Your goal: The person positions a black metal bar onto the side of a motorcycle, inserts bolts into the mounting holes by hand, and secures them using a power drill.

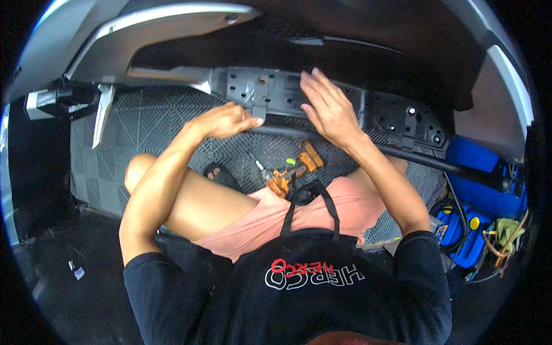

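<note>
A long black tube (425, 160) slants from in front of me down to the right, below a black metal plate full of holes (282, 99). My left hand (225, 121) is closed around the tube's left end, its thumb pointing right beside a tab of the plate. Raised over the tube, my right hand (330, 109) has its fingers stretched out in front of the plate and grips nothing; whether it touches the plate I cannot tell. An orange and black cordless drill (279, 181) with a bit in its chuck lies between my legs.
Overhead curves a dark vehicle panel (276, 57) with a silver trim piece (167, 29). A pale bracket (103, 115) hangs at the left. Patterned grey mats (144, 126) cover the floor. Blue equipment with a black cable (474, 236) stands at the right.
</note>
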